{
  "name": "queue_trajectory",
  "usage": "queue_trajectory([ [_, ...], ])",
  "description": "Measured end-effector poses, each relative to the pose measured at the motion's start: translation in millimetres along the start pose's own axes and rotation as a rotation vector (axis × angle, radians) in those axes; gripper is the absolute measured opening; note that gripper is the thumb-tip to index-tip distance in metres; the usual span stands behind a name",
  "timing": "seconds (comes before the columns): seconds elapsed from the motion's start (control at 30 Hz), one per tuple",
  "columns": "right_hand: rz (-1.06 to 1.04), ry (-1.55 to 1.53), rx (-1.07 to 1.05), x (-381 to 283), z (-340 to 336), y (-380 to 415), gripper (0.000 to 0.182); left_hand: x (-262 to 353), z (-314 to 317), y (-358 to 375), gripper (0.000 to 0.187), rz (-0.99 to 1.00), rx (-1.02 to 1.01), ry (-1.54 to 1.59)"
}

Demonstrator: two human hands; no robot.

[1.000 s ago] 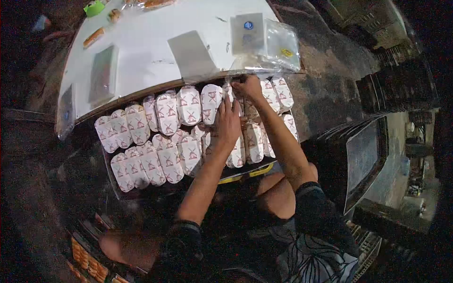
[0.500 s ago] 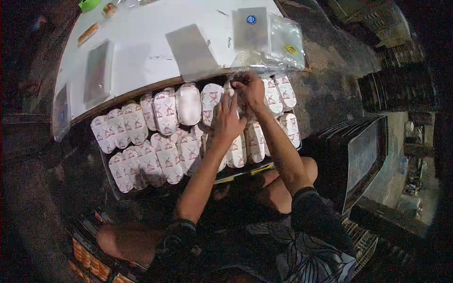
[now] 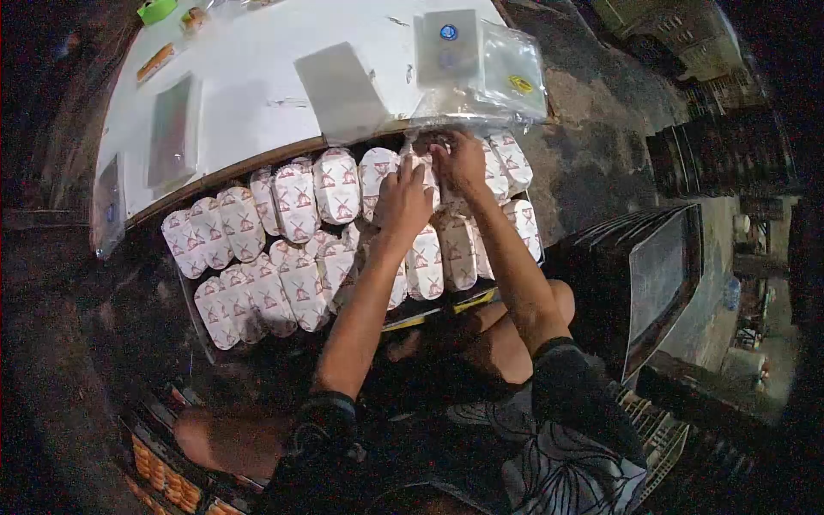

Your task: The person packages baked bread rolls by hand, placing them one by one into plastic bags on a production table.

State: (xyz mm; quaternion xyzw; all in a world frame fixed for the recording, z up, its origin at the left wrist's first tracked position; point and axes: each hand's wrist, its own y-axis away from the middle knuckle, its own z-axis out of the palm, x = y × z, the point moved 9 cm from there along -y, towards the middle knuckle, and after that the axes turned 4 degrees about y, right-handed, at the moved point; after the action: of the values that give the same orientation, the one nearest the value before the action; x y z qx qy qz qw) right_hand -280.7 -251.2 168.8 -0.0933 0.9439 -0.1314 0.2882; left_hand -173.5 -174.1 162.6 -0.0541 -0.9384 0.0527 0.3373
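Note:
Rows of oval white paper cases (image 3: 295, 203) printed with red windmills fill a dark crate (image 3: 206, 343) in front of me. My left hand (image 3: 406, 206) lies over the back row, its fingers stretched out and touching a paper case (image 3: 378, 167). Just to its right, my right hand (image 3: 463, 167) is bent at the crate's back edge, thumb and fingers drawn together. What they hold, if anything, is hidden in shadow. Close behind the hands, clear plastic bags (image 3: 512, 77) lie at the table's edge.
Beyond the crate is a white table (image 3: 249, 51) with stacks of clear plastic sheets (image 3: 343, 94) and a bread roll (image 3: 155, 63). Dark stacked trays (image 3: 661, 266) stand at the right. Trays of bread (image 3: 163, 472) are at lower left.
The view has shifted slightly. My left hand has edged left, and its fingers now rest lower, apart from the right hand. The right hand stays at the same spot.

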Motion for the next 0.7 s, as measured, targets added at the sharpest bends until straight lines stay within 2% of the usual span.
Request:
queue_trajectory([
  [0.03, 0.004, 0.003, 0.003, 2.3, -0.7, -2.1, 0.023, 1.9, 5.8, -0.5, 0.044, 0.008, -0.050, -0.050],
  [0.1, -0.194, 0.106, -0.016, -20.0, 0.2, -9.5, 0.026, 6.3, 3.9, 1.8, 0.042, -0.031, -0.046, -0.037],
  [0.13, -0.242, 0.217, -0.091, -26.1, 6.8, -4.7, 0.027, 8.8, 3.3, 3.1, 0.041, -0.009, -0.041, -0.079],
  [0.23, -0.295, 0.308, -0.053, -41.7, 25.3, 1.0, 0.028, 6.3, 7.4, 7.1, 0.040, -0.013, -0.071, -0.126],
  [0.27, -0.212, 0.273, -0.180, -40.3, 28.1, -0.4, 0.026, 4.7, 4.7, 7.4, 0.040, -0.002, -0.019, -0.114],
  [0.33, -0.222, 0.185, -0.138, -34.9, 28.5, -4.7, 0.025, -0.4, 3.4, 6.2, 0.040, 0.009, 0.033, -0.101],
  [0.4, -0.232, 0.103, -0.093, -35.3, 13.0, -8.7, 0.023, -31.9, 0.9, 1.2, 0.039, -0.280, 0.085, 0.319],
  [0.43, -0.229, -0.041, -0.120, -32.9, 6.1, -8.8, 0.021, -48.6, 2.3, 0.5, 0.041, -0.441, 0.107, 0.424],
  [0.47, -0.224, -0.186, -0.149, -34.9, -3.9, -7.0, 0.019, -43.0, -9.9, -3.0, 0.043, -0.412, 0.123, 0.455],
  [0.5, -0.220, -0.183, -0.152, -34.4, -12.1, -2.6, 0.019, -36.0, -24.2, -5.2, 0.046, -0.387, 0.137, 0.487],
  [0.53, -0.284, -0.255, -0.154, -40.3, -22.0, 5.1, 0.019, -42.5, -15.1, -9.3, 0.052, -0.502, 0.045, 0.765],
  [0.57, -0.343, -0.330, -0.155, -47.0, -32.2, 14.3, 0.020, -43.9, -12.7, -13.9, 0.058, -0.494, 0.029, 1.042],
  [0.63, -0.398, -0.321, -0.095, -57.5, -53.3, 26.6, 0.017, -38.0, -21.2, -20.7, 0.056, -0.368, 0.031, 1.065],
  [0.67, -0.458, -0.316, -0.044, -63.3, -62.5, 33.0, 0.018, -37.9, -20.5, -18.2, 0.056, -0.366, 0.027, 1.062],
  [0.7, -0.519, -0.310, 0.009, -68.0, -70.0, 37.9, 0.018, -32.7, -12.6, -16.8, 0.053, -0.354, -0.090, 0.998],
])
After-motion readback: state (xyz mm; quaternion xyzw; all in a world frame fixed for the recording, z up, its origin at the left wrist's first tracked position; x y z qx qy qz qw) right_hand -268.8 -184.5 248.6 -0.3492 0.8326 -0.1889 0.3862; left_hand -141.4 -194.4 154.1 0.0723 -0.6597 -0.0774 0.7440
